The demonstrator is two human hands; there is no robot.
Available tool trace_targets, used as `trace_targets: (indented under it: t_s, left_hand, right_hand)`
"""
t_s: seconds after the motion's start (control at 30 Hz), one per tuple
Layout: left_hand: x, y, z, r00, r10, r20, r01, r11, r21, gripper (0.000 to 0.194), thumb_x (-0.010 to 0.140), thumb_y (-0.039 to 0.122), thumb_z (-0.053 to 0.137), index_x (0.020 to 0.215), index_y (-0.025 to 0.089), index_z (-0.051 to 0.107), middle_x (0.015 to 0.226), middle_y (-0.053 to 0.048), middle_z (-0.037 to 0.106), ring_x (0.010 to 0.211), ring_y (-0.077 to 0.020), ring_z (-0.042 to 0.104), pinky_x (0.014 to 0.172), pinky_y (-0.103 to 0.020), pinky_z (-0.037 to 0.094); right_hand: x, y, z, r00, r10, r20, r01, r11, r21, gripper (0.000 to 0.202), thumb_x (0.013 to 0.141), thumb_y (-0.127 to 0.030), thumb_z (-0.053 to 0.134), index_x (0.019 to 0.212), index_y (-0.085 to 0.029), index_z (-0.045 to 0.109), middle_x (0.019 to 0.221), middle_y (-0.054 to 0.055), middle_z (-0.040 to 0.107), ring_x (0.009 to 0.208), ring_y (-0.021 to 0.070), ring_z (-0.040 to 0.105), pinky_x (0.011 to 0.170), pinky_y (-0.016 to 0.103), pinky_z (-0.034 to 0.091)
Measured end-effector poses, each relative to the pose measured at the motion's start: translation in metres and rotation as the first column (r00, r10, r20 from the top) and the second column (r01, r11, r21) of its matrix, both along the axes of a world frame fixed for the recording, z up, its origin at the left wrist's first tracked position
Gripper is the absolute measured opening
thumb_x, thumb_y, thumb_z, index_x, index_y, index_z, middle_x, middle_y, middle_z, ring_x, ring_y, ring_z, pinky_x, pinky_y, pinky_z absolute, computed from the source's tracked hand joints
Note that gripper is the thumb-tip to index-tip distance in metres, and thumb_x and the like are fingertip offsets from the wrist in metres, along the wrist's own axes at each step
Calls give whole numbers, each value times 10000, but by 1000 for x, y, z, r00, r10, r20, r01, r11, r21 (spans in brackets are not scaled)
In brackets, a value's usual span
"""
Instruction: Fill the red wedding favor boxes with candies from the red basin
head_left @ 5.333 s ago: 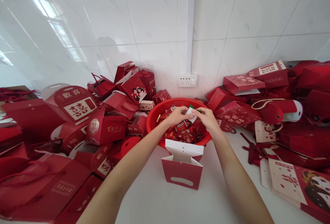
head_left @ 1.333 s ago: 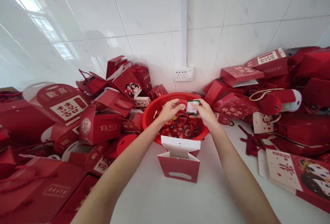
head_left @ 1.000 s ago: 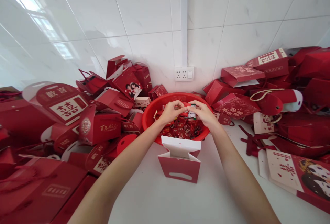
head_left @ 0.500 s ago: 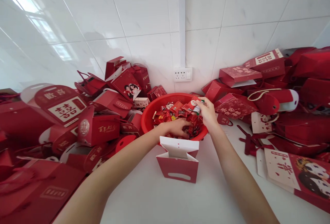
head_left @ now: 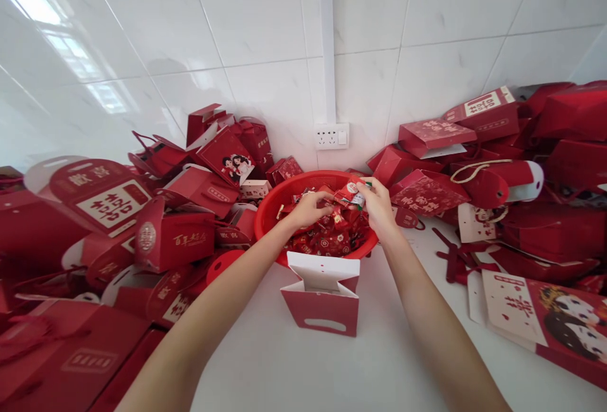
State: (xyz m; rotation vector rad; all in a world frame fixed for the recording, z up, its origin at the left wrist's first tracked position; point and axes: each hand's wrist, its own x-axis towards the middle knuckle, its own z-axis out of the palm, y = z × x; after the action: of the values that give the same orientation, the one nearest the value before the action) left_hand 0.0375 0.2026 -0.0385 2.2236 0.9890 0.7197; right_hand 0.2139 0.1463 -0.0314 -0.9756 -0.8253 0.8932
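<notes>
A red plastic basket holds many red-wrapped sweets. My left hand reaches over the left part of the basket, fingers bent and apart above the sweets; nothing shows clearly in its grasp. At the basket's right side, my right hand is closed on a few wrapped sweets, red and white with some green. In front of the basket an open red gift box stands upright with its white inner flap raised. The box's inside is only partly visible.
Red gift boxes are heaped on the left, and more boxes on the right. A flat printed box lies at the right on the white table. Behind the basket is a tiled wall with a socket.
My left hand has moved up and left from deep among the sweets. My right hand keeps its sweets, now slightly further left. The view has shifted a little.
</notes>
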Motion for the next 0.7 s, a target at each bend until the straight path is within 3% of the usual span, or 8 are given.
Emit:
trace_targets:
  t_s: [0.13, 0.7]
  left_hand:
    - [-4, 6, -1, 990, 39, 135, -31, 998, -62, 269, 813, 234, 643, 1054, 136, 711, 1103, -95, 746, 986, -222, 689, 942, -347, 529]
    - [-4, -1, 10, 966, 186, 181, -182, 982, -42, 197, 827, 223, 627, 937, 161, 779, 972, -63, 787, 925, -234, 710, 904, -335, 533]
  right_hand:
    - [0, 0, 1, 1000, 2, 0, -2, 1000, -12, 332, 618, -440, 732, 845, -231, 610, 689, -25, 634, 617, 179, 636, 438, 269, 522]
    - [0, -1, 1, 999, 29, 25, -28, 999, -44, 297, 639, -416, 730, 848, -235, 621, 704, -15, 648, 619, 190, 642, 424, 274, 519]
